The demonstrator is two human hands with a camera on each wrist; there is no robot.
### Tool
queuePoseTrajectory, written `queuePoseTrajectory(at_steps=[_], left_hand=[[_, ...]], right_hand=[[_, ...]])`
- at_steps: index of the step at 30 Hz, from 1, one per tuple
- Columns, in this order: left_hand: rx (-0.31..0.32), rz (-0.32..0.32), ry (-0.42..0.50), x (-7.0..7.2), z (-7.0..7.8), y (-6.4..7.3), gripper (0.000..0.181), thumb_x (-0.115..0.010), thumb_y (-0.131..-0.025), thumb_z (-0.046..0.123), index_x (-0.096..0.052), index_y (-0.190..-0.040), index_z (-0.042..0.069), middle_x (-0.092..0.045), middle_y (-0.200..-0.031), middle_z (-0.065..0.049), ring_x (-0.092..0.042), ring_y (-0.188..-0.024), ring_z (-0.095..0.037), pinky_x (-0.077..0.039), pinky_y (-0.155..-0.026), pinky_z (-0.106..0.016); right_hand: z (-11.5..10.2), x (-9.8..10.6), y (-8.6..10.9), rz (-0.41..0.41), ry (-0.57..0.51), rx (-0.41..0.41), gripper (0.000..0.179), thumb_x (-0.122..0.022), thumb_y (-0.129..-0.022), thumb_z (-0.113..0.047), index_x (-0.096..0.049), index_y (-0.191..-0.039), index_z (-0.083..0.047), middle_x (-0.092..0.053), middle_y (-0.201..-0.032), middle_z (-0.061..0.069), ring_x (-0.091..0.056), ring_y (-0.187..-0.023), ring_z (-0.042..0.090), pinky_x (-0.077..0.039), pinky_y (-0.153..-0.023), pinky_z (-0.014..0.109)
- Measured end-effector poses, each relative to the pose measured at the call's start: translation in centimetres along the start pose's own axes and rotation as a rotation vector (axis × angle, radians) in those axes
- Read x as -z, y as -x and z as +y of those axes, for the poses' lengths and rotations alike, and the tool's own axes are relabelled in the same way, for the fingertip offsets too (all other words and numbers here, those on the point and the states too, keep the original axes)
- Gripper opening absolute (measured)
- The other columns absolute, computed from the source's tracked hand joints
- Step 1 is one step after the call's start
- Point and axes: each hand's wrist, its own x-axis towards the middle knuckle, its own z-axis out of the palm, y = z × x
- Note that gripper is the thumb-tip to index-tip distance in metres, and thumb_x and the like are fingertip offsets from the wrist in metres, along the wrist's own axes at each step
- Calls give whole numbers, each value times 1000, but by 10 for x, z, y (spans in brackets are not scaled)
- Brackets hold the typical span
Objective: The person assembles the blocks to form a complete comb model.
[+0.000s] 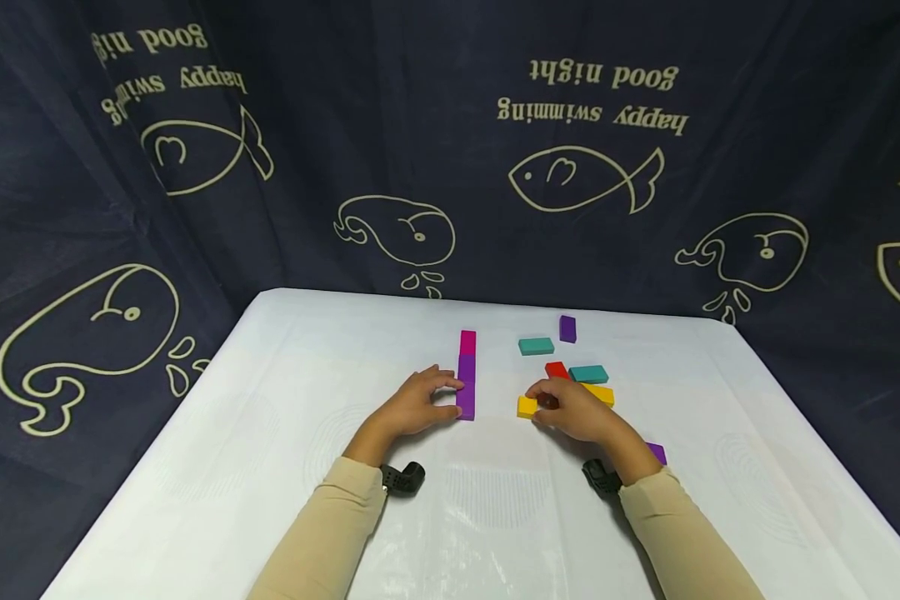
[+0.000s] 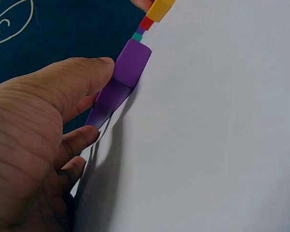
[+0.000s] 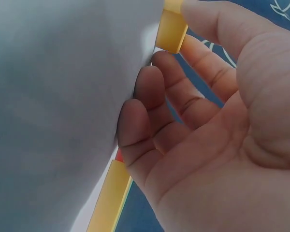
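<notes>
A straight row of blocks runs away from me in the head view, with a magenta block (image 1: 468, 342) at the far end and purple blocks (image 1: 467, 398) nearer. My left hand (image 1: 418, 404) rests at the row's left side, its thumb and index finger touching the purple blocks. In the left wrist view the thumb (image 2: 99, 72) lies along the nearest purple block (image 2: 131, 63). To the right of the row, my right hand (image 1: 576, 410) pinches a yellow block (image 1: 527, 407) between thumb and fingers. Its other fingers (image 3: 135, 121) are bent near the white cloth.
Beyond and beside my right hand lie a red block (image 1: 557, 369), teal blocks (image 1: 536, 347), (image 1: 588, 374) and another yellow block (image 1: 602, 394). One purple block (image 1: 567, 328) lies farther back, another (image 1: 656, 452) by the right wrist. A dark curtain (image 1: 435, 150) hangs behind the white table (image 1: 307, 350).
</notes>
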Motion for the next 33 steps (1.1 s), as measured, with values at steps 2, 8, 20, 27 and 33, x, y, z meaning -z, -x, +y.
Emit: queuePoseTrajectory(at_steps=[2, 8, 20, 27, 33], left_hand=[[-1, -1, -3, 0, 0, 0, 41, -74, -88, 22, -67, -125, 7, -55, -139, -17, -36, -140, -39, -16, -117, -60], [4, -3, -3, 1, 1, 1, 41, -74, -88, 22, -66, -125, 6, -54, -140, -17, -33, -142, -40, -15, -118, -58], [16, -4, 14, 1, 0, 1, 42, -74, -88, 22, -66, -126, 7, -54, -142, -16, -30, -143, -41, -14, -118, -57], [20, -10, 5, 1, 0, 0, 42, -74, -88, 23, -66, -126, 7, -54, -141, -15, -30, -143, -40, -14, -119, -56], [29, -13, 0, 0, -2, 0, 43, -74, -88, 23, -66, -127, 8, -53, -143, -15, -30, -143, -40, -13, -119, -55]], right_hand=[[0, 0, 0, 2, 5, 2, 24, -72, -88, -8, -66, -112, -9, -61, -95, -2, -53, -89, 19, -50, -84, 37], [-1, 0, 0, 8, 19, 11, 23, -72, -89, -9, -66, -111, -10, -63, -99, -2, -55, -91, 18, -50, -87, 39], [-14, 3, 1, 2, -122, -3, 22, -68, -92, -9, -66, -113, -14, -64, -105, 0, -56, -96, 23, -53, -80, 35], [-26, -1, 3, -2, -181, 57, 22, -69, -92, -10, -66, -114, -12, -65, -109, 2, -57, -96, 23, -52, -78, 34], [-44, -7, 1, -20, -185, 51, 22, -69, -91, -11, -66, -112, -15, -64, -107, -2, -57, -95, 22, -53, -77, 35]])
